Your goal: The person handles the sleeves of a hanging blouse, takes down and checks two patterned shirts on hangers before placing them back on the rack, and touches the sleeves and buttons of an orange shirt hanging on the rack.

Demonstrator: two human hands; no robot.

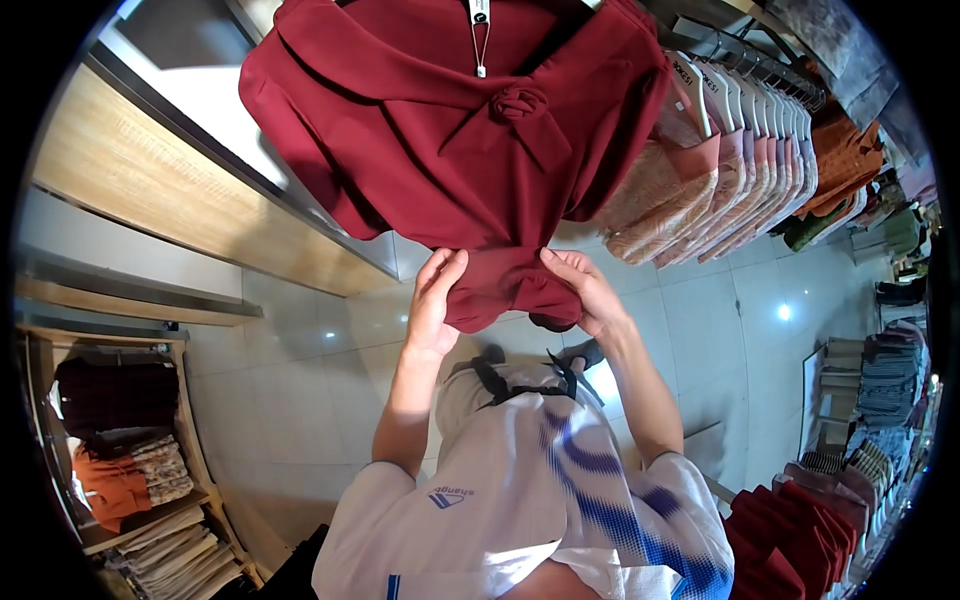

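Observation:
A dark red dress (430, 160) with a fabric rose on its chest hangs in front of me at the top of the head view. A white tag on a string lies at its neckline. My left hand (435, 295) grips the dress at the left of the waist, thumb on top and fingers behind. On the other side, my right hand (588, 288) pinches the same waist part, its thumb also in front. Between the hands the cloth is drawn flat, and its lower end bunches below them. The fingers behind the cloth are partly hidden.
Patterned shirts on white hangers (735, 170) fill a rail at the right. A wooden shelf edge (180, 170) runs along the left. Folded clothes (115, 395) lie in a lower left shelf, and dark red garments (790, 535) hang at lower right. The floor is tiled.

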